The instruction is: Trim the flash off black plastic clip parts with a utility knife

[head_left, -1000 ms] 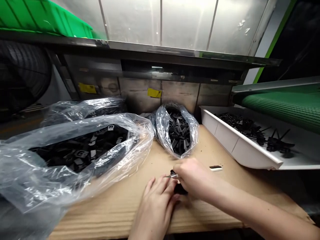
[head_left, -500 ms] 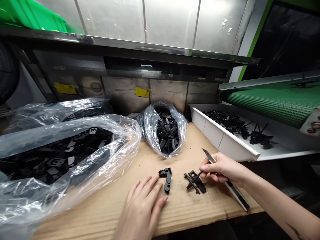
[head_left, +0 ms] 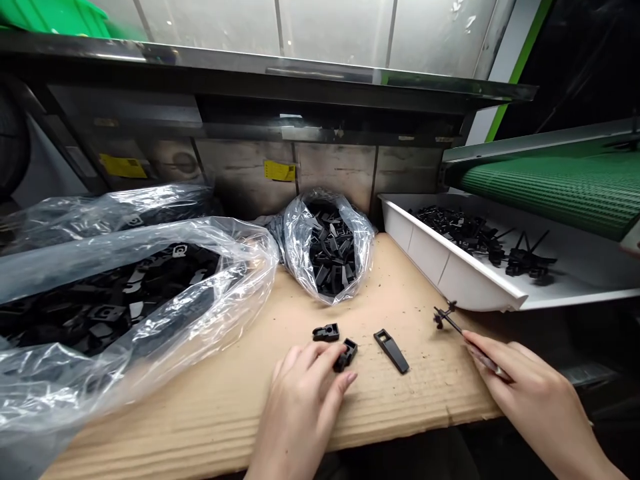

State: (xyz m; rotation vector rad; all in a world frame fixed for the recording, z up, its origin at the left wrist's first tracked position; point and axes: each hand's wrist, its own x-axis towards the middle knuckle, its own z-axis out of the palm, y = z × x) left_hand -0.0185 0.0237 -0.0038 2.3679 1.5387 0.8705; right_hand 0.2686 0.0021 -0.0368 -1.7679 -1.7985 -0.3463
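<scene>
My left hand (head_left: 303,400) rests low on the board, its index finger and thumb closed about a small black plastic part (head_left: 346,355). Just behind it lies a second small black part (head_left: 326,332). A longer black tapered piece with a square hole (head_left: 393,351) lies apart between my hands. My right hand (head_left: 525,383) is at the right edge of the board, gripping the stem of a black plastic sprue (head_left: 447,316). A utility knife (head_left: 493,367) is also in that hand, mostly hidden by the fingers.
Clear plastic bags of black parts stand at the left (head_left: 225,240) and back centre (head_left: 295,267). At the right, a white tray (head_left: 450,280) holds black sprues under a green conveyor belt (head_left: 550,187). A metal shelf (head_left: 250,63) spans the back.
My right hand has moved right, lifting the sprue away from the tapered piece, which stays on the board. My left hand has shifted right onto a small part. The knife blade no longer shows.
</scene>
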